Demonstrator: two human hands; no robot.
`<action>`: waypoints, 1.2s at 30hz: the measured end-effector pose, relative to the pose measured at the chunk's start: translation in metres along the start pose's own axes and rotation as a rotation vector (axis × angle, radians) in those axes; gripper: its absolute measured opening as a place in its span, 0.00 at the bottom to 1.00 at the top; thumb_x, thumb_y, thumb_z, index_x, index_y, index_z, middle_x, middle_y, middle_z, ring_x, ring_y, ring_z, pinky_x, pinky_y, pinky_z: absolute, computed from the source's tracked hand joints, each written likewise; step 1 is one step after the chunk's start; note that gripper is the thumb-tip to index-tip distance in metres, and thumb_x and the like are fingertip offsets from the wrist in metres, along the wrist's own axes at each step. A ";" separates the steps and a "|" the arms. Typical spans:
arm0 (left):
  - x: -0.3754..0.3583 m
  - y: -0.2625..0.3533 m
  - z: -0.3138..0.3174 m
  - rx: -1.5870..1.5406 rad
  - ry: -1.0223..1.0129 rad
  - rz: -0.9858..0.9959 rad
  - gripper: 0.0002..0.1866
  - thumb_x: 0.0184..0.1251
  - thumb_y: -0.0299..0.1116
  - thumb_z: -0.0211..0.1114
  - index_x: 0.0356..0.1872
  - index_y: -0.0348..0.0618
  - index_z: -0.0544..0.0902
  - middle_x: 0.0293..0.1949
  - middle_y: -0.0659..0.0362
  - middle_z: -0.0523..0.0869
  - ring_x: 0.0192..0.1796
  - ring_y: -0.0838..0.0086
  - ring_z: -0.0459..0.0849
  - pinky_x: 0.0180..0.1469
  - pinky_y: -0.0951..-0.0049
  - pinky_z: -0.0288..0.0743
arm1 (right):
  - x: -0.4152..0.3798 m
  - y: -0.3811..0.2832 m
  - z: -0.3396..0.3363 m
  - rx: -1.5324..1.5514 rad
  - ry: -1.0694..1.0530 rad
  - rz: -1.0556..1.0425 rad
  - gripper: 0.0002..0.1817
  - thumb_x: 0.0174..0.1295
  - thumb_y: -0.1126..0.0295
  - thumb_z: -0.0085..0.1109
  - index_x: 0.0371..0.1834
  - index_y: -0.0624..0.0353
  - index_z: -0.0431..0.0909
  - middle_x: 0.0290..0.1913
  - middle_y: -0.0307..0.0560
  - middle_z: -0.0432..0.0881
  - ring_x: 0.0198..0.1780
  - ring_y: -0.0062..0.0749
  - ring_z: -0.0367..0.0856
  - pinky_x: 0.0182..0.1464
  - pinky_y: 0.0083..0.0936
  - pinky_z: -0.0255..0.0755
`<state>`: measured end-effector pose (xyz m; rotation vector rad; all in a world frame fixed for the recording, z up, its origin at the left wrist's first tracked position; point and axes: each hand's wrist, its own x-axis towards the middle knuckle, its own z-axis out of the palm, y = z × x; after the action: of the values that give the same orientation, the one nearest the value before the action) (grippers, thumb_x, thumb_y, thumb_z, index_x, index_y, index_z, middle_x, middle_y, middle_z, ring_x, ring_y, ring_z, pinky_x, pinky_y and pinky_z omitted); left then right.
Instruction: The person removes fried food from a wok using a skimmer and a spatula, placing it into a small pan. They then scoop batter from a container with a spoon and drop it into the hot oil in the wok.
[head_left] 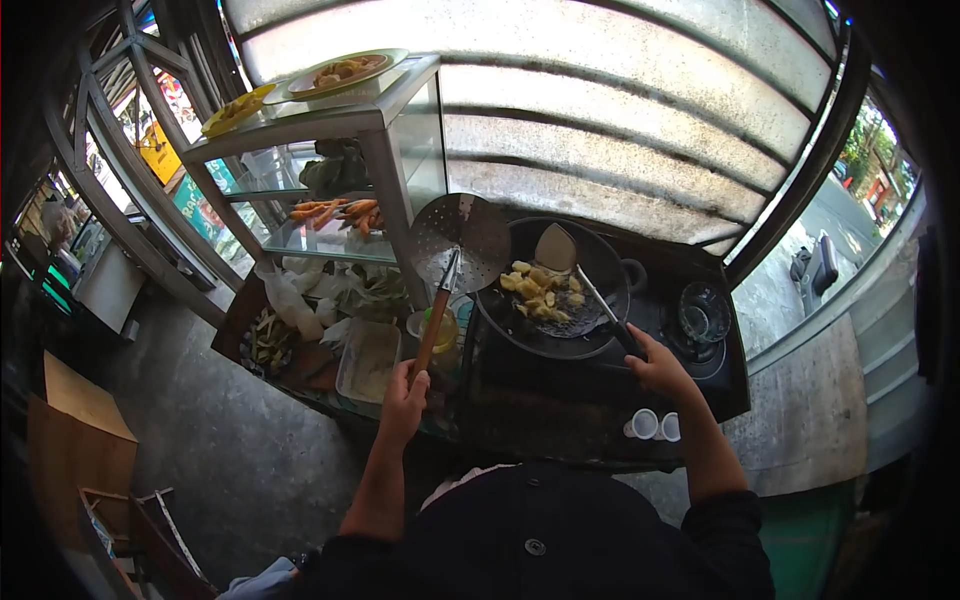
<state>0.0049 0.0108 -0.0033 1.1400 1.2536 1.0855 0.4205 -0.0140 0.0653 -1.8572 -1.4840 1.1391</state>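
A black wok (606,268) sits on the stove, with yellow fried pieces (540,292) piled at its middle. My right hand (658,368) grips the dark handle of a metal spatula (556,250) whose blade rests at the wok's far side. My left hand (404,394) holds the wooden handle of a round perforated skimmer (462,238), raised just left of the wok's rim. Both arms wear dark sleeves pushed up.
A glass display case (340,170) stands at the left with carrots, greens and plates of food on top. A white tray (368,360) and vegetables lie below it. Two small white cups (655,426) stand on the dark counter. A second burner (706,316) is right of the wok.
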 end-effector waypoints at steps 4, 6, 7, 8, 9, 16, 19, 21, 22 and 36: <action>0.000 0.000 -0.001 -0.007 -0.010 -0.001 0.15 0.72 0.35 0.54 0.53 0.36 0.71 0.30 0.67 0.73 0.25 0.88 0.66 0.26 0.84 0.62 | 0.012 0.031 -0.012 -0.033 0.012 0.006 0.35 0.61 0.71 0.57 0.73 0.54 0.57 0.27 0.46 0.77 0.22 0.24 0.74 0.26 0.25 0.70; 0.000 -0.001 -0.003 -0.016 -0.010 -0.003 0.15 0.72 0.35 0.54 0.53 0.36 0.71 0.30 0.67 0.73 0.25 0.88 0.66 0.27 0.84 0.62 | 0.033 0.083 -0.012 -0.489 0.301 -0.499 0.34 0.62 0.69 0.56 0.73 0.56 0.57 0.29 0.50 0.79 0.22 0.27 0.77 0.28 0.27 0.73; 0.000 -0.003 -0.004 -0.024 -0.006 0.001 0.15 0.72 0.35 0.54 0.53 0.36 0.71 0.30 0.67 0.73 0.25 0.88 0.66 0.27 0.85 0.62 | 0.032 0.091 -0.012 -0.490 0.300 -0.501 0.34 0.62 0.69 0.56 0.73 0.56 0.57 0.29 0.50 0.79 0.22 0.27 0.77 0.28 0.27 0.73; 0.001 -0.005 -0.005 -0.032 -0.003 0.005 0.15 0.72 0.35 0.54 0.53 0.36 0.71 0.30 0.67 0.73 0.25 0.89 0.65 0.27 0.85 0.62 | 0.032 0.099 -0.011 -0.581 0.307 -0.394 0.34 0.62 0.69 0.55 0.73 0.58 0.56 0.31 0.51 0.80 0.23 0.29 0.78 0.29 0.28 0.73; 0.000 -0.004 -0.006 -0.034 0.000 0.005 0.15 0.72 0.35 0.54 0.53 0.36 0.71 0.30 0.67 0.73 0.25 0.89 0.65 0.27 0.85 0.62 | 0.032 0.103 -0.011 -0.670 0.314 -0.285 0.34 0.62 0.68 0.55 0.72 0.60 0.56 0.33 0.52 0.80 0.25 0.30 0.79 0.29 0.29 0.74; 0.002 -0.009 -0.006 -0.024 -0.011 0.025 0.15 0.75 0.35 0.51 0.55 0.35 0.68 0.32 0.63 0.73 0.21 0.90 0.63 0.21 0.86 0.58 | -0.002 0.038 0.025 0.427 -0.210 0.281 0.25 0.67 0.70 0.50 0.67 0.61 0.60 0.26 0.38 0.72 0.21 0.20 0.70 0.22 0.18 0.67; 0.001 -0.005 -0.003 -0.022 -0.008 0.009 0.15 0.74 0.35 0.52 0.54 0.35 0.69 0.31 0.65 0.73 0.23 0.89 0.64 0.23 0.85 0.60 | 0.011 0.040 0.039 0.718 -0.318 0.275 0.17 0.67 0.71 0.50 0.58 0.59 0.66 0.27 0.38 0.72 0.21 0.14 0.67 0.21 0.11 0.64; 0.000 -0.002 -0.001 -0.026 -0.011 0.004 0.15 0.73 0.35 0.53 0.53 0.36 0.71 0.30 0.67 0.72 0.25 0.88 0.65 0.26 0.84 0.62 | 0.016 0.037 0.046 0.864 -0.349 0.312 0.15 0.68 0.71 0.50 0.57 0.58 0.66 0.28 0.39 0.72 0.21 0.13 0.66 0.20 0.10 0.64; 0.000 -0.001 0.000 -0.027 -0.013 0.003 0.15 0.73 0.35 0.53 0.53 0.36 0.71 0.30 0.67 0.72 0.25 0.88 0.66 0.26 0.84 0.62 | 0.018 0.035 0.048 0.982 -0.367 0.323 0.15 0.68 0.71 0.50 0.56 0.58 0.66 0.28 0.39 0.72 0.21 0.13 0.66 0.20 0.09 0.63; -0.008 0.003 0.001 -0.020 -0.017 -0.003 0.15 0.72 0.35 0.53 0.53 0.36 0.71 0.31 0.67 0.73 0.25 0.88 0.66 0.26 0.85 0.62 | 0.030 0.002 0.049 0.374 -0.124 0.051 0.35 0.66 0.72 0.52 0.74 0.63 0.47 0.24 0.40 0.73 0.18 0.20 0.70 0.22 0.20 0.67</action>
<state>0.0059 0.0034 0.0009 1.1299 1.2285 1.0819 0.3820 0.0083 0.0286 -1.5978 -1.1910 1.4655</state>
